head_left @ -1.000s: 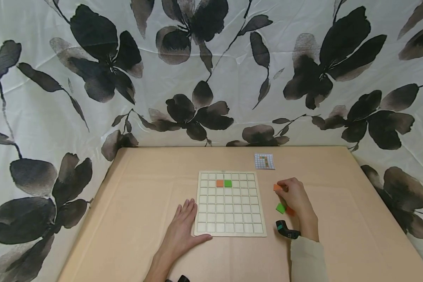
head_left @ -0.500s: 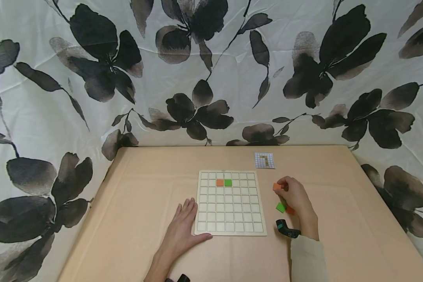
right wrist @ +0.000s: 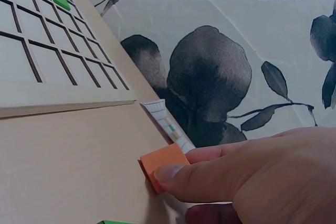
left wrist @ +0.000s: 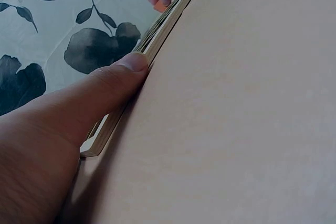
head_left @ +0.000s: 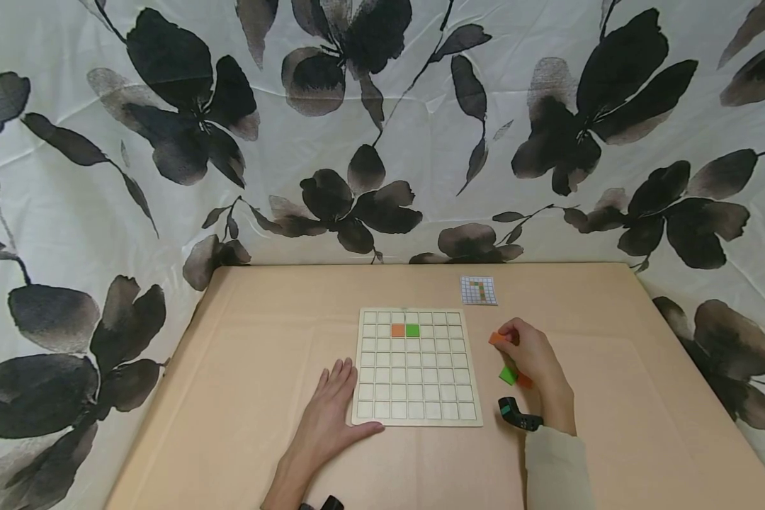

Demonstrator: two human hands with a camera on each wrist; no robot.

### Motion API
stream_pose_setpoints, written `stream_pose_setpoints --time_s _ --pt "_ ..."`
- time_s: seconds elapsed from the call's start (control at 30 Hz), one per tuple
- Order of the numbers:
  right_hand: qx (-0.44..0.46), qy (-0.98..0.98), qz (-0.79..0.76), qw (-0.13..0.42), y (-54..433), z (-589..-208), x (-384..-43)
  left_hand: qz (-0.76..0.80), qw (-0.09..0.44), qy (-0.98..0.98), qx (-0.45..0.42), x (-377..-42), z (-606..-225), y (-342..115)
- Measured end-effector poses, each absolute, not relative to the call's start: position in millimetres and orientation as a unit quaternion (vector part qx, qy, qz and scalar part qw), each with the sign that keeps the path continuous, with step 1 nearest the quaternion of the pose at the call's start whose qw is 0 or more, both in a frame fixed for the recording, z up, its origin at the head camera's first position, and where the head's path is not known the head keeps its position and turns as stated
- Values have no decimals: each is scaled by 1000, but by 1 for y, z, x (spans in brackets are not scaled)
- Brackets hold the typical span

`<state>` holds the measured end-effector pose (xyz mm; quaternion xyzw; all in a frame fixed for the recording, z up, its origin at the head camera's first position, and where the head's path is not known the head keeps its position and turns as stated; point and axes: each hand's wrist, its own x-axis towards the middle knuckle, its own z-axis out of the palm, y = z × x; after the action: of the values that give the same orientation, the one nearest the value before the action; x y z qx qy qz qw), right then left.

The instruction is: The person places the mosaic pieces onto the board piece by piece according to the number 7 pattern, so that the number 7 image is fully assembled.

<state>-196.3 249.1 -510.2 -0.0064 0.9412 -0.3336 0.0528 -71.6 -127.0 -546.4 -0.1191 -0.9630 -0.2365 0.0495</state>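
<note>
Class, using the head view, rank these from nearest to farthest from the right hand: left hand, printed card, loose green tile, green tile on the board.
1. Loose green tile: close beside the right hand.
2. Printed card: ahead and left of that hand.
3. Green tile on the board: left, in a grid cell.
4. Left hand: farthest left, at the board's left edge.

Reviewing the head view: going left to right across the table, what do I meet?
Left hand, orange tile set in the board, green tile beside it, printed card, right hand pinching another orange tile.
</note>
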Motion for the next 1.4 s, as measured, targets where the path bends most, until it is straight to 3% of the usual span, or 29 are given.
stream_pose_setpoints --time_s 1.4 --pt "-45 928 -370 -4 211 -513 -196 -238 56 -962 -123 -70 -548 -128"
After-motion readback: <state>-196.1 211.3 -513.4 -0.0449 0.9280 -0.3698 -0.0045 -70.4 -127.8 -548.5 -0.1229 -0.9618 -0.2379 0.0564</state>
